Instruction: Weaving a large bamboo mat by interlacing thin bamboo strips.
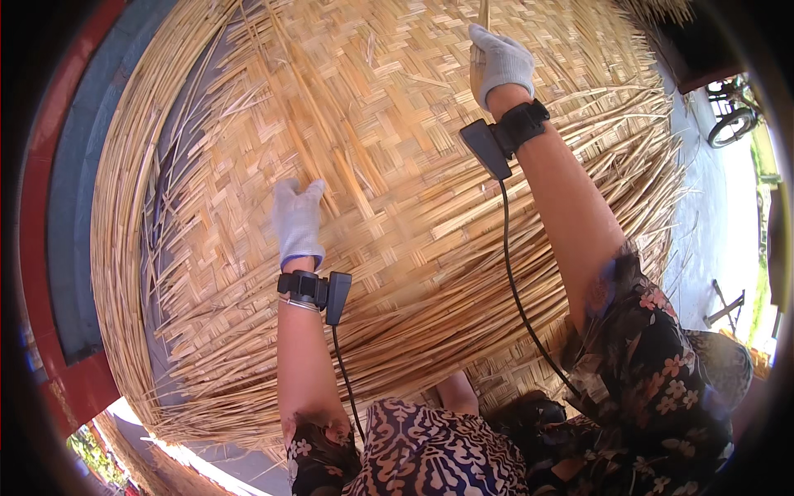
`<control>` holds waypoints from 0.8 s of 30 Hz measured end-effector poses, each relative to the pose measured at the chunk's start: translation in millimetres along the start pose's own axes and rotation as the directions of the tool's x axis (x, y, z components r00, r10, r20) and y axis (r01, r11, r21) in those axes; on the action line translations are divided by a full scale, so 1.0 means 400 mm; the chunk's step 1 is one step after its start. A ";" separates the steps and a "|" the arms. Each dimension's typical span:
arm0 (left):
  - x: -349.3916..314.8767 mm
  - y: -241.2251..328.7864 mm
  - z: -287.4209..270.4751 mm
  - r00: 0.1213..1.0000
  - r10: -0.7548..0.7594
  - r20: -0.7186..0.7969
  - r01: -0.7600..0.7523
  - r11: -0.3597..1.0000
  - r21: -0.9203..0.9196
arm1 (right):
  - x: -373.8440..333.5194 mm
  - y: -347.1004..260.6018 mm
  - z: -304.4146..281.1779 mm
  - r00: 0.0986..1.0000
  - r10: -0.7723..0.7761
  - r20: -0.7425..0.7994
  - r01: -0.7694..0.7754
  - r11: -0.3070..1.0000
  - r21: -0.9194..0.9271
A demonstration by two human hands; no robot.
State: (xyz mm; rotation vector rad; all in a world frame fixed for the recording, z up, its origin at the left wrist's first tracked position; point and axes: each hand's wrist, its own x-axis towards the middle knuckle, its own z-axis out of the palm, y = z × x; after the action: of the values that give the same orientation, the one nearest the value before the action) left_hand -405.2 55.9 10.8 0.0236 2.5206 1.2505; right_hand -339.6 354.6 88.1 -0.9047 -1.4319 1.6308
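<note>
A large woven mat of pale, split reed strips (pixel 397 136) spreads out in front of me. My left hand (pixel 298 221), in a light grey knit glove, is low over the left middle of the mat, its thumb apart from its fingers and nothing visible between them. Several loose long reed strips (pixel 302 107) lie on the weave just beyond it. Farther off to the right, my right hand (pixel 503 62), gloved likewise, is closed around a reed strip (pixel 484 11), which shows above and below the fist.
Unwoven reed ends (pixel 496 248) fan out along the mat's near and right sides. A bundle of long reeds (pixel 124 215) curves along the left. Beyond are a red-edged step (pixel 41 207) at left and a bicycle wheel (pixel 732 128) at far right.
</note>
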 end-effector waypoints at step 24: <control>0.065 0.077 -0.028 0.804 0.352 0.480 0.224 0.568 -0.792 | -0.148 0.221 0.242 0.289 0.338 0.896 0.785 0.452 -0.424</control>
State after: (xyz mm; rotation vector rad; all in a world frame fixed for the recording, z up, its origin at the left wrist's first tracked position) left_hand -437.0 70.5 33.9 0.2573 1.2129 1.9671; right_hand -407.2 252.2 12.8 0.1681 -3.2920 0.9084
